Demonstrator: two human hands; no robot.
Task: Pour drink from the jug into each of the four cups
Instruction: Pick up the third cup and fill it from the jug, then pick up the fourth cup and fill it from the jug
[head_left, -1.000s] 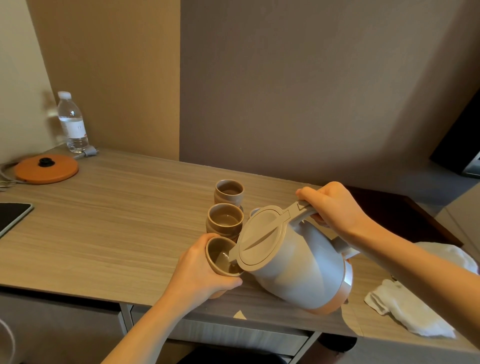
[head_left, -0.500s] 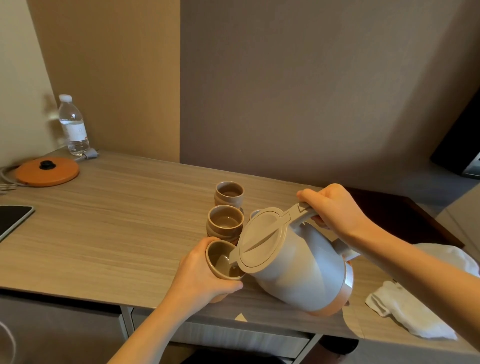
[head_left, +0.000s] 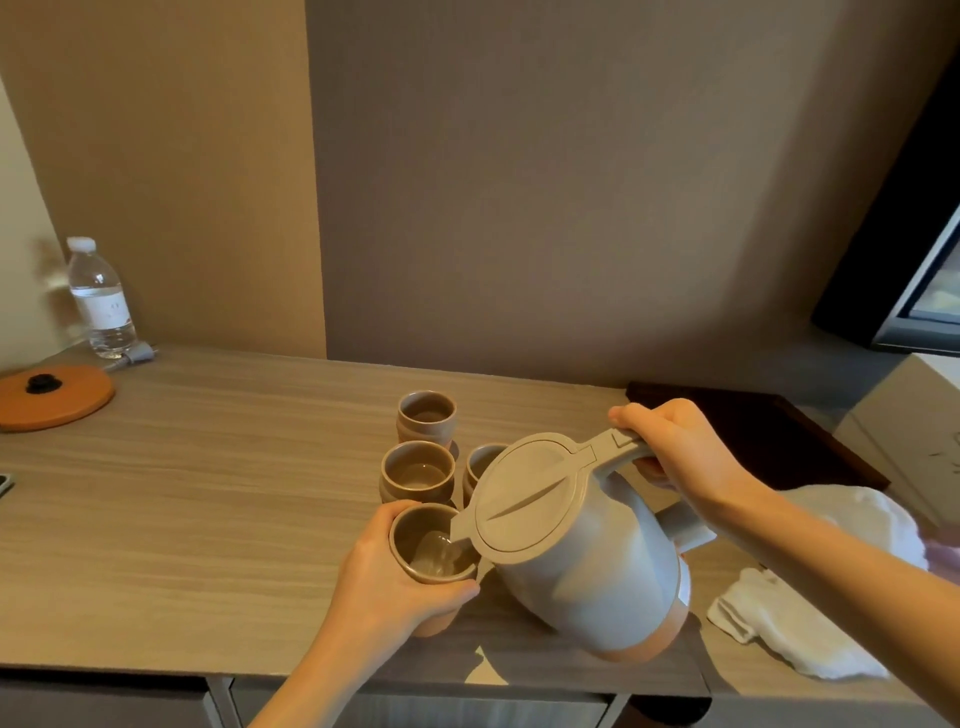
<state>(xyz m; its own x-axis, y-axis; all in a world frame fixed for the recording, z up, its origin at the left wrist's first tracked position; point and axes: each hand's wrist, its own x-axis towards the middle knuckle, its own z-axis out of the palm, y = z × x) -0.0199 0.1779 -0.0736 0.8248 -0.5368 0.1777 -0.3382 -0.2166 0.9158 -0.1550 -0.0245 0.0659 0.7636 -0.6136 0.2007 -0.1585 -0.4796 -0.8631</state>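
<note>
Wood-grain desk (head_left: 208, 509) fills the head view. Right hand (head_left: 680, 452) grasps the handle of the tilted jug (head_left: 582, 551), spout over the near cup (head_left: 434, 545), which the left hand (head_left: 395, 587) holds. Three more cups (head_left: 418, 470) stand just behind.

Third cup (head_left: 482, 460): largely hidden behind the jug (head_left: 582, 561) lid.
Held cup (head_left: 408, 530): lower wall is covered by the left hand (head_left: 384, 587).
Jug handle: mostly covered by the right hand (head_left: 680, 452).
Bottle (head_left: 101, 301): blurred; label cannot be read.
Orange lid (head_left: 57, 395): cut by the left edge.
Cloth (head_left: 779, 629): partly covered by the right forearm (head_left: 831, 561).
Screen (head_left: 930, 291): cut by the right edge.
</note>
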